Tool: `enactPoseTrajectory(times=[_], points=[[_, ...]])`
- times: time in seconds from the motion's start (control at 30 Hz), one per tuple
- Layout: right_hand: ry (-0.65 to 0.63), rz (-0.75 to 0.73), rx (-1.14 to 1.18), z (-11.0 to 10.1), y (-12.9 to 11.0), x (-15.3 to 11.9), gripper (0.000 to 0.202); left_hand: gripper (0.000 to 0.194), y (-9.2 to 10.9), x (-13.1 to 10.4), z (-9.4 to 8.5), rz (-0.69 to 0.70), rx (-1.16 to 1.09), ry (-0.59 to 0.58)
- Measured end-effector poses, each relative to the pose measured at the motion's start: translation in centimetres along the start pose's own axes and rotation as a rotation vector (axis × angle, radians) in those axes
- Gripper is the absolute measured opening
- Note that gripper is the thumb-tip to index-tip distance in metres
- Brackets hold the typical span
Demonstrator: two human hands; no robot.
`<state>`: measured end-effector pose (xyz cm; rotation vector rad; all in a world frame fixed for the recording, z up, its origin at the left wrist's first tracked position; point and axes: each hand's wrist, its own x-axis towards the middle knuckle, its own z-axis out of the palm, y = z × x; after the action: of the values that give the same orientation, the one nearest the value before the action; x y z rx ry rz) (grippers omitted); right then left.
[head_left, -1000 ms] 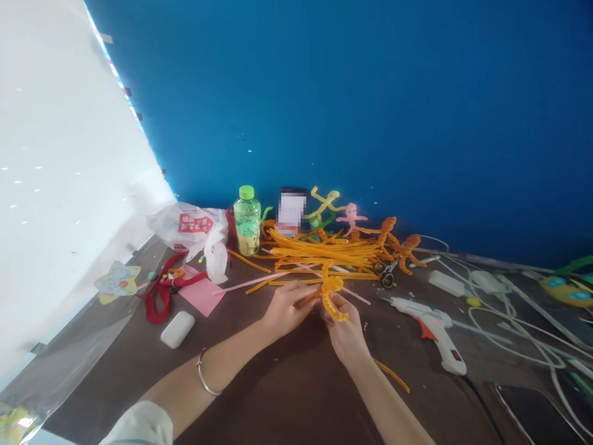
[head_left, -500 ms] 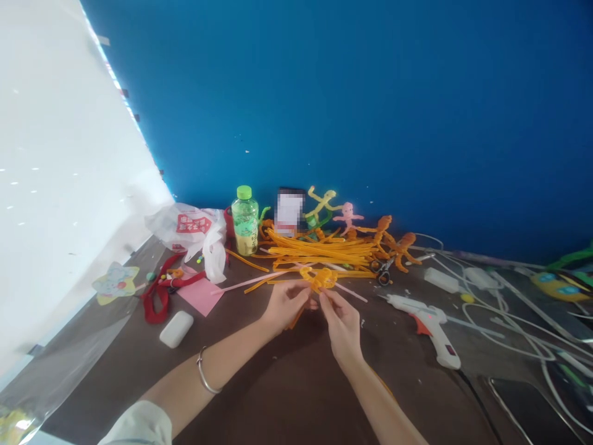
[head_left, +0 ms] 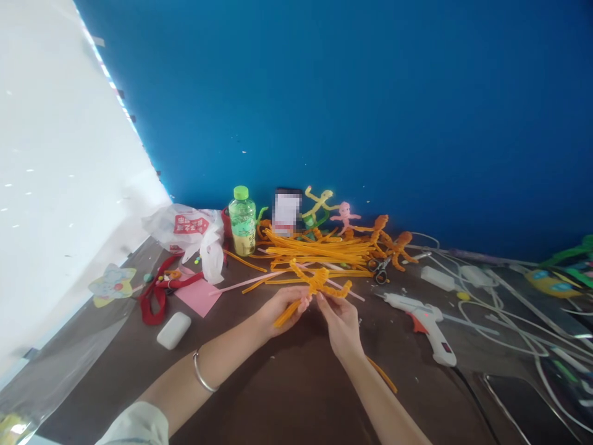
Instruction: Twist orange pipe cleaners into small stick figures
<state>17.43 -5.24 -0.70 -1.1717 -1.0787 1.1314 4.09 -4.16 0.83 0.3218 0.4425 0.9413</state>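
Here's the orange figure point(head_left: 319, 282) held up just beyond left hand point(head_left: 277, 305) and right hand point(head_left: 341, 322), both pinching it low, its length slanting down-left, loose strands point(head_left: 285, 315) crossing the left palm.

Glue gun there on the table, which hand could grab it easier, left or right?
Probably the right hand: the glue gun lies on that side, nearer than to the left hand. Both hands hold the orange figure, though.
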Motion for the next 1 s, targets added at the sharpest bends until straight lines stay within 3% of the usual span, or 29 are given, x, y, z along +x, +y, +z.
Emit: enactPoseTrajectory(times=[0.17,0.3,0.4,0.5,0.57,0.7,0.77,0.87,1.0], points=[[-0.177,0.066,0.193,-0.3,0.1,0.0,0.024,0.010,0.5,-0.4,0.2,-0.171,-0.098,-0.008],[-0.203,0.140,0.247,-0.2,-0.9,-0.2,0.026,0.006,0.4,-0.4,0.1,-0.242,-0.100,0.009],[-0.213,0.216,0.311,-0.1,-1.5,-0.2,0.023,0.006,0.0,-0.2,-0.1,-0.216,-0.010,0.028],[-0.214,0.256,0.350,0.0,-1.6,-0.1,0.019,0.017,-0.5,0.0,-0.3,-0.050,0.216,0.054],[-0.172,0.233,0.348,0.0,-1.4,0.0,0.019,0.024,-0.8,0.1,-0.3,0.142,0.443,0.087],[-0.049,0.151,0.269,0.2,-0.8,0.1,0.021,0.026,-1.2,-0.2,-0.7,0.601,1.102,0.210],[-0.021,0.115,0.194,0.3,-0.4,0.0,0.028,0.024,-1.3,-0.4,-1.0,0.744,1.383,0.235],[0.009,0.070,0.083,0.5,0.0,-0.3,0.034,0.020,-1.3,-0.5,-1.1,0.797,1.584,0.192],[0.017,0.059,0.023,0.5,-0.1,-0.4,0.029,0.021,-1.1,-0.6,-0.7,0.764,1.493,0.221]])
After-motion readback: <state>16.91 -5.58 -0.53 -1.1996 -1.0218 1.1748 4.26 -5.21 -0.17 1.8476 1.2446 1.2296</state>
